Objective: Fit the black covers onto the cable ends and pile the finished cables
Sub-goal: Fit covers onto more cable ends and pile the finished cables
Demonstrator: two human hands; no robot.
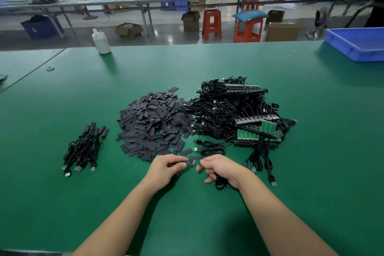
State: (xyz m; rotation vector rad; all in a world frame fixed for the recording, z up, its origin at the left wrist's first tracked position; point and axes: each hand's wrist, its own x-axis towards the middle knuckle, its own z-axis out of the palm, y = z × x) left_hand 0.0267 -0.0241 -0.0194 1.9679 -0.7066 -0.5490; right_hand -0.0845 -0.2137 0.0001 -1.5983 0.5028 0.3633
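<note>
- A small green circuit board [197, 161] on a cable end is sitting between the two hands, low in the middle of the green table [270, 203], just in front of the heaps.
- The left hand [166, 167] is pinching a black cover [188, 161] between thumb and curled fingers, and the cover's open end is meeting the left edge of the board; how far it is on, I cannot tell.
- The right hand [221, 167] is pinching the board's right end with thumb and forefinger, while its other fingers are curling loosely over a coil of black cable [221, 185] that is showing under the palm.
- Just beyond the hands, a big heap of loose black covers [151, 124] is lying on the table, some of them scattered at its near edge.
- Touching that heap on its right, a tangled mass of unfinished cables [230, 110] is lying with green boards [257, 131] showing along its right side and USB plugs trailing toward the person.
- Well to the left, apart from both heaps, a small pile of finished cables [83, 147] is lying with its covered ends pointing away and its USB plugs toward the person.
- At the far edge of the table a white bottle [101, 41] is standing upright, and a blue bin [357, 44] is sitting at the far right corner.
- Beyond the table, orange stools [248, 29] and cardboard boxes [128, 30] are standing on the floor.
</note>
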